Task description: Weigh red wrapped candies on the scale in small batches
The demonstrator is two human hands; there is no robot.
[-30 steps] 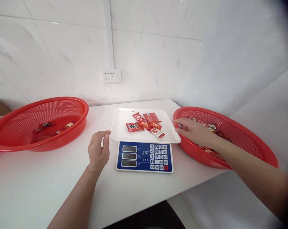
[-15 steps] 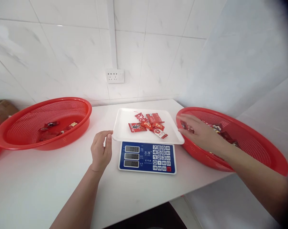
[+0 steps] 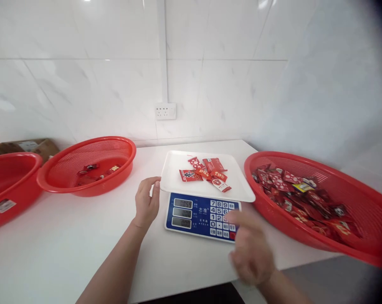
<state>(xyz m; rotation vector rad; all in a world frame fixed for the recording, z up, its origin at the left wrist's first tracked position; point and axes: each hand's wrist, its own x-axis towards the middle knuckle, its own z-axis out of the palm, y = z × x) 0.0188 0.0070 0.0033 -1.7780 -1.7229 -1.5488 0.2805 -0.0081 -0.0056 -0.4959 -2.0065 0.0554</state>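
A white tray [image 3: 175, 188] rests on top of a blue digital scale [image 3: 194, 223], and its display reads 0.059. Several red wrapped snack packets [image 3: 205, 172] lie together in the middle of the tray. At the tray's left edge is my left hand [image 3: 146, 202], its fingertips touching the rim and its thumb apart, not wrapped round it. My right hand [image 3: 252, 249], smeared by motion, is over the right end of the scale's keypad. Its index finger points out towards the number keys while the other fingers curl in. I see nothing held in it.
On the right, a large red plastic basket [image 3: 311, 162] holds many red packets [image 3: 301, 198]. To the left stands another red basket [image 3: 127, 166] with a few packets, beside a red tub [image 3: 16, 158]. A cardboard box [image 3: 47, 148] sits behind them. A socket [image 3: 165, 111] is on the tiled wall.
My right hand has come away from the right basket's near rim to over the scale's keypad. My left hand stays at the tray's edge. The view has shifted slightly.
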